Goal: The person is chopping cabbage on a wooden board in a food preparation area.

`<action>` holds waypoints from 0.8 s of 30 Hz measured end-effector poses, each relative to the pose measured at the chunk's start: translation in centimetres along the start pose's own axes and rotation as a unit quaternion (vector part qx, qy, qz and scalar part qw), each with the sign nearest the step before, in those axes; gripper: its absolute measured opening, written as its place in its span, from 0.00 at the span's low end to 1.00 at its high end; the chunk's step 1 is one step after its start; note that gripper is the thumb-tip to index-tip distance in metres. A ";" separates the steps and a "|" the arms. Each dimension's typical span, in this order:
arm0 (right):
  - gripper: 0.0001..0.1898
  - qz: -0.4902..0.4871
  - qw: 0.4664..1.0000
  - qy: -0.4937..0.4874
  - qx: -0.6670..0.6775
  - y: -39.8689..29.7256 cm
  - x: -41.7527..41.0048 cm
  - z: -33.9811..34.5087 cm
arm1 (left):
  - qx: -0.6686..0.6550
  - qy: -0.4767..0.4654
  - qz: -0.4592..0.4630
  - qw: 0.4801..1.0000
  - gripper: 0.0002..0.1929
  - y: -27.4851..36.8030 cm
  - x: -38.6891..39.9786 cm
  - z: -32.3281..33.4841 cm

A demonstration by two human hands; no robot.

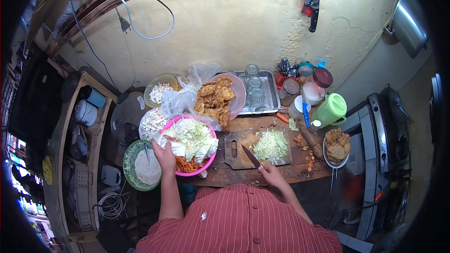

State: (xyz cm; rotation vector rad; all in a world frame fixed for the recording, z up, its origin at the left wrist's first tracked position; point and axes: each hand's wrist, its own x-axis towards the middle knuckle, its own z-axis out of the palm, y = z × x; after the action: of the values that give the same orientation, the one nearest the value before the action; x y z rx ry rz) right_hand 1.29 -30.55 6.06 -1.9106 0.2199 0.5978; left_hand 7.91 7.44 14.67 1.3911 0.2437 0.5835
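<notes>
My left hand [165, 154] is at the left rim of a pink plastic basin [213, 158], with pale cabbage leaves at its fingers; whether it grips them or the rim is unclear. Cut cabbage [191, 133] and orange carrot strips [188, 165] fill the basin. My right hand [272, 175] holds a kitchen knife [251, 156] by its handle, the blade pointing up and left over a wooden cutting board [233, 161]. Shredded cabbage [270, 146] lies heaped on the board, right of the blade.
Left stands a green basin of batter [147, 168]. Behind are fried pieces [214, 98], a metal tray with glass mugs [274, 91], jars [290, 91] and a green pitcher [329, 109]. Carrot pieces [309, 160] and a strainer of fried food [337, 146] are at right; a blue-handled knife [305, 110] leans by the jars.
</notes>
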 end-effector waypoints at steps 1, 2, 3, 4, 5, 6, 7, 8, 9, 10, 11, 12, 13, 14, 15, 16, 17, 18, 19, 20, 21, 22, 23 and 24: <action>0.17 -0.005 0.999 -0.006 0.038 -0.5 0.0 -0.1 | -0.001 0.001 0.001 1.000 0.17 0.9 0.1 0.5; 0.17 -0.006 0.999 -0.006 0.037 -1.0 -0.1 -0.3 | -0.042 -0.025 -0.047 0.998 0.18 2.0 -0.1 1.2; 0.15 0.030 0.997 -0.014 0.072 -3.0 -0.6 -0.5 | -0.082 -0.048 -0.093 0.991 0.19 2.9 -0.3 1.7; 0.14 0.068 0.992 -0.019 0.107 -4.7 -1.1 -0.7 | -0.114 -0.103 -0.119 0.981 0.19 3.3 -0.5 2.2; 0.14 0.067 0.992 -0.018 0.107 -5.9 -1.3 -0.6 | -0.115 -0.103 -0.119 0.981 0.19 3.8 -1.0 3.1; 0.10 -0.005 0.996 0.010 0.094 -6.9 -1.6 -0.5 | -0.160 -0.143 -0.190 0.958 0.19 4.3 -1.8 4.3; 0.10 -0.077 0.993 0.034 0.081 -8.0 -1.7 -0.3 | -0.201 -0.180 -0.259 0.927 0.19 4.5 -2.5 5.4; 0.10 -0.079 0.993 0.034 0.080 -9.2 -1.9 0.0 | -0.221 -0.213 -0.288 0.907 0.18 4.0 -3.2 6.4; 0.13 -0.155 0.974 0.015 0.163 -10.5 -2.2 0.3 | -0.240 -0.247 -0.317 0.884 0.18 3.5 -4.0 7.5; 0.18 -0.230 0.942 -0.005 0.244 -11.5 -2.2 0.5 | -0.228 -0.269 -0.344 0.870 0.18 3.4 -5.0 8.7; 0.18 -0.231 0.942 -0.004 0.243 -12.2 -2.1 0.5 | -0.216 -0.290 -0.371 0.855 0.19 3.4 -5.9 9.9; 0.22 -0.269 0.938 -0.013 0.219 -12.9 -2.0 0.5 | -0.178 -0.326 -0.389 0.843 0.20 3.1 -6.7 10.7; 0.25 -0.306 0.932 -0.023 0.193 -13.5 -1.9 0.5 | -0.140 -0.360 -0.406 0.828 0.21 2.5 -7.2 11.2; 0.27 -0.311 0.923 -0.044 0.223 -14.2 -2.3 0.4 | -0.102 -0.427 -0.346 0.829 0.19 1.2 -7.6 11.1; 0.27 -0.311 0.923 -0.040 0.223 -13.9 -2.2 0.2 | -0.103 -0.431 -0.346 0.827 0.19 1.6 -7.6 11.6; 0.26 -0.285 0.930 -0.050 0.224 -13.2 -1.9 -0.2 | -0.101 -0.441 -0.361 0.816 0.19 2.4 -7.6 12.2; 0.24 -0.259 0.937 -0.061 0.225 -12.7 -1.8 -0.4 | -0.099 -0.450 -0.376 0.804 0.19 2.8 -7.6 12.7; 0.18 -0.243 0.953 -0.024 0.181 -13.3 -2.7 -0.6 | -0.124 -0.474 -0.360 0.794 0.24 2.3 -7.9 12.6; 0.18 -0.244 0.953 -0.024 0.180 -13.4 -2.9 -0.6 | -0.124 -0.474 -0.360 0.794 0.24 1.9 -8.1 12.5; 0.15 -0.227 0.959 0.008 0.168 -13.5 -3.1 -0.6 | -0.147 -0.478 -0.372 0.782 0.24 1.6 -8.2 12.4; 0.12 -0.209 0.964 0.042 0.157 -13.4 -3.3 -0.7 | -0.169 -0.485 -0.386 0.767 0.25 1.3 -8.5 12.4; 0.12 -0.209 0.964 0.043 0.156 -13.0 -3.2 -0.6 | -0.137 -0.504 -0.334 0.785 0.23 1.0 -8.8 12.6; 0.12 -0.230 0.948 0.051 0.215 -12.3 -2.7 -0.5 | -0.138 -0.505 -0.335 0.784 0.23 0.9 -8.8 12.7; 0.12 -0.249 0.928 0.057 0.273 -12.2 -2.5 -0.5 | -0.071 -0.541 -0.307 0.779 0.20 1.7 -8.5 12.9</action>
State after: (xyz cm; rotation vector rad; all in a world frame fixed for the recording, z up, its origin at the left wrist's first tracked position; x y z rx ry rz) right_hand 4.38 -26.32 17.33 -1.3774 -0.0328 0.0631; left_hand 6.73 -7.88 17.23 1.1989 -0.2843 -0.7634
